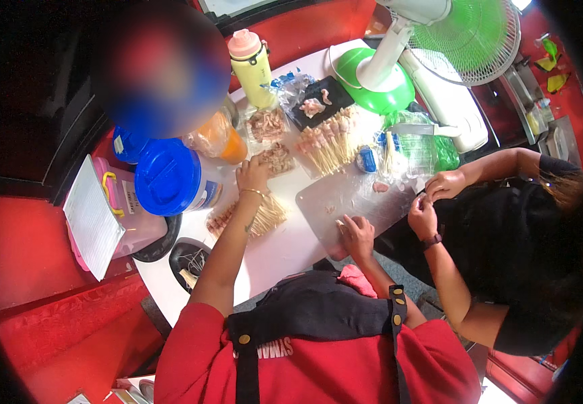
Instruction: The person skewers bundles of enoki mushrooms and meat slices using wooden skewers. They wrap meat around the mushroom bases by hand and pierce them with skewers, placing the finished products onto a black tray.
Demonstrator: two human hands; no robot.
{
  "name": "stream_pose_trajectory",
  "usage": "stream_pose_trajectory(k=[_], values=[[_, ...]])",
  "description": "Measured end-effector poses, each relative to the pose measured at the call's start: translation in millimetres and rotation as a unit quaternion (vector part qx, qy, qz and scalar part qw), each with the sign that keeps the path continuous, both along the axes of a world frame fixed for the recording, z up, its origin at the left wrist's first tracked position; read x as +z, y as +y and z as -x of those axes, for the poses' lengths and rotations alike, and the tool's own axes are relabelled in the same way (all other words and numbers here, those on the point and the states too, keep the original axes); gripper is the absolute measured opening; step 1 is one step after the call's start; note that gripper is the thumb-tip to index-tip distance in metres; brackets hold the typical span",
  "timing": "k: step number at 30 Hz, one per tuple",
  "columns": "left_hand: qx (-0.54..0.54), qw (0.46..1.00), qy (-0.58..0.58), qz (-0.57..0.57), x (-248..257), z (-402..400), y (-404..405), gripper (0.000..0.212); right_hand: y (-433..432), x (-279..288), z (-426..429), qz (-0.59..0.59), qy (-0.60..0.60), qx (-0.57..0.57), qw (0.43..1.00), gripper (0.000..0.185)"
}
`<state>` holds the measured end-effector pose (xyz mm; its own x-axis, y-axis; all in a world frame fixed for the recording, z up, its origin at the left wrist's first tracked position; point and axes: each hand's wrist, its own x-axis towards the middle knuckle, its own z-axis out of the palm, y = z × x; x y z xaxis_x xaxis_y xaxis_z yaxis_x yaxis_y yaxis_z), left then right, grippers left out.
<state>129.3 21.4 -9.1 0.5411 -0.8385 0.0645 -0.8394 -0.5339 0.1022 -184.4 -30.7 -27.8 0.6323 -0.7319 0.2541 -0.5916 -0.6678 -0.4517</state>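
My left hand [252,177] reaches over the table, its fingertips at a flat tray of cut raw meat pieces [276,160]. Below that wrist lies a pile of meat threaded on bamboo skewers [266,217]. My right hand [357,235] rests at the near edge of a cutting board [316,202], its fingers curled around a small light-coloured piece that is mostly hidden. A second pile of skewered meat [329,141] lies beyond the board. Another tray of meat pieces [266,124] sits behind the first. A small piece of meat [380,187] lies on the board's far part.
A co-worker's hands [432,199] meet at the board's right end. A knife [422,130] lies over green plastic. A fan [372,70], a yellow bottle [251,68] and a black tray [321,101] stand behind. At left are a blue-lidded tub [167,177] and black bowl [189,260].
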Motion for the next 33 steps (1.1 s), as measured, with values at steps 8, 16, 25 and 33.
stream_pose_trajectory(k=[8,16,25,33], values=[[-0.017,0.995,0.081,0.059,-8,-28,-10,0.015,-14,18,-3,-0.029,-0.063,0.023,0.997,0.019],[-0.049,0.895,0.416,0.155,-10,-44,-10,0.022,-31,32,-55,-0.136,-0.124,0.088,0.979,0.014],[-0.07,0.966,0.239,0.067,-14,-25,-23,0.014,-31,45,-112,-0.26,-0.129,0.176,0.941,0.014],[0.0,0.85,0.453,0.27,-18,-29,-31,0.019,-31,31,-86,-0.312,-0.128,0.127,0.933,0.015]])
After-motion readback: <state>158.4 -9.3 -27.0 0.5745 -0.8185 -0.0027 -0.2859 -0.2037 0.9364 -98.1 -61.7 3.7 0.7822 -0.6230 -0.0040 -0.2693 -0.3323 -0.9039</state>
